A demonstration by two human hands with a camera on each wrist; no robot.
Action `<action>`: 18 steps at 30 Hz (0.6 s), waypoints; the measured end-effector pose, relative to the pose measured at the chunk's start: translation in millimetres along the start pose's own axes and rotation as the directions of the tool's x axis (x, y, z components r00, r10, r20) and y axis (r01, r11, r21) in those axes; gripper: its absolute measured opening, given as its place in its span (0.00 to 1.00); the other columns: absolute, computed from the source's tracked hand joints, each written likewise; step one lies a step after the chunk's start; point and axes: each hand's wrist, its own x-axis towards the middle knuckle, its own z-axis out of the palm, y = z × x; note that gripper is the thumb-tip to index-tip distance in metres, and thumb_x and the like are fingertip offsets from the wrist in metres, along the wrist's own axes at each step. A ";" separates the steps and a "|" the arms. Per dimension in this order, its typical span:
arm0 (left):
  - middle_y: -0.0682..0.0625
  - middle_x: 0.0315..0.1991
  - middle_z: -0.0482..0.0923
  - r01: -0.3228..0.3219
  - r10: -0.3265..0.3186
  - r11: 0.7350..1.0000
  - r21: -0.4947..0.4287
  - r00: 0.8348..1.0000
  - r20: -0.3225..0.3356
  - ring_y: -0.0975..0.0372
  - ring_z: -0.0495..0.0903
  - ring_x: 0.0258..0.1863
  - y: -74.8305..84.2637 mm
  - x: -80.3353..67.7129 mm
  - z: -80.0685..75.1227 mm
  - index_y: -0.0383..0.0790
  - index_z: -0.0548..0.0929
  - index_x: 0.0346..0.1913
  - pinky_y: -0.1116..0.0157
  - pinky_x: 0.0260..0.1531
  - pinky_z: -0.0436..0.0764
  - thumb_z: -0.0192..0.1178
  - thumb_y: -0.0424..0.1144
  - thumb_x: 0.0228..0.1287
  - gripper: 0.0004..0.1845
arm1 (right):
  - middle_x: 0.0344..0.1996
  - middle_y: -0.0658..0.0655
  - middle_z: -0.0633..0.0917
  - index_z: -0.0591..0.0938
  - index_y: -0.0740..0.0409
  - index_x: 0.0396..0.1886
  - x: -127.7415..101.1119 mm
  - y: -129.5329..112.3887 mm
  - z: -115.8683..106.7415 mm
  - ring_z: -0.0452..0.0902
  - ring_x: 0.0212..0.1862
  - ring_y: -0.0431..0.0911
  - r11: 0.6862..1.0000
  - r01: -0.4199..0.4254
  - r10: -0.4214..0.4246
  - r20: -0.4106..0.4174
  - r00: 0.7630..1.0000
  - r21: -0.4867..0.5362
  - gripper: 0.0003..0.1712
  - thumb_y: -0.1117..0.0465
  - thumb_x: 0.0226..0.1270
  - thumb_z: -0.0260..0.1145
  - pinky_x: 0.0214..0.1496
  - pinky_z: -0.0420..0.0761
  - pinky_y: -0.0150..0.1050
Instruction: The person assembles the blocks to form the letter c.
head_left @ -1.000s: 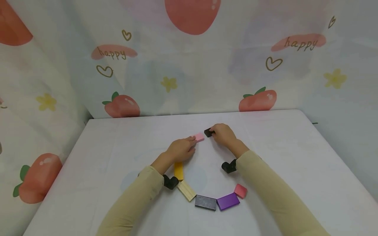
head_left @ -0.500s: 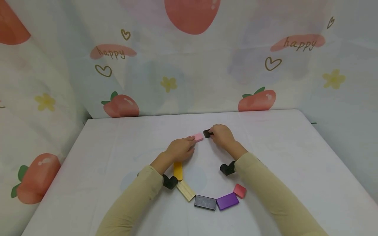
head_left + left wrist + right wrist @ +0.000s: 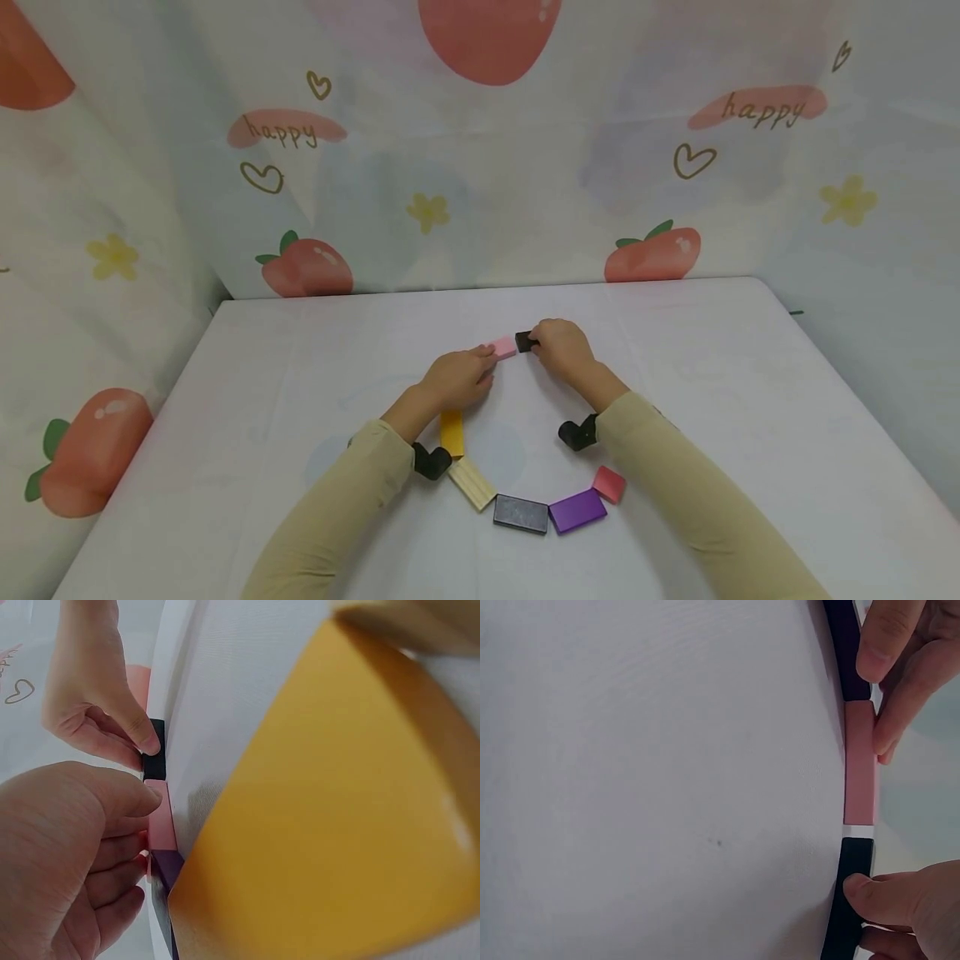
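Observation:
My right hand [image 3: 564, 346] pinches a small black block [image 3: 523, 342] at the far side of the table, thumb on its near face and fingers behind it. Just left of that sits a pink block [image 3: 504, 347], with a narrow gap showing between the two in the right wrist view. My left hand [image 3: 456, 379] lies over the pink block's left end, fingers extended and touching it while the thumb sits apart, nearer me. Beyond the pink block, a dark purple block [image 3: 847, 649] shows partly behind the left thumb; the left hand hides it in the head view.
Other blocks form a curve on the white table [image 3: 300, 375]: yellow [image 3: 452, 433], pale wood [image 3: 472, 483], dark grey [image 3: 521, 513], purple [image 3: 577, 510] and red [image 3: 609, 484]. Each wrist wears a black mount. A printed cloth [image 3: 517, 167] hangs behind the table.
My right hand has shifted slightly left and nearer me with the black block, narrowing the gap to the pink block. The left hand has stayed in place.

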 end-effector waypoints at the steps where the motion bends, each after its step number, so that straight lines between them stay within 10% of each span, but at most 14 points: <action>1: 0.50 0.64 0.65 0.001 -0.001 1.000 -0.002 1.000 0.001 0.61 0.63 0.63 0.0 -0.2 -0.1 0.39 0.71 0.62 0.62 0.58 0.65 0.52 0.42 0.67 0.23 | 0.32 0.59 0.84 0.85 0.64 0.37 0.0 -0.4 0.1 0.79 0.39 0.52 1.000 0.006 -0.006 -0.003 1.000 -0.007 0.08 0.66 0.57 0.67 0.44 0.77 0.44; 18: 0.50 0.64 0.65 -0.003 0.003 1.000 0.004 1.000 0.001 0.60 0.63 0.63 1.3 -1.0 -1.7 0.39 0.71 0.62 0.61 0.58 0.66 0.52 0.42 0.67 0.22 | 0.26 0.56 0.83 0.86 0.62 0.32 -4.3 -8.0 -1.7 0.79 0.33 0.50 0.999 -0.007 0.007 -0.007 1.000 -0.037 0.06 0.64 0.57 0.68 0.39 0.77 0.43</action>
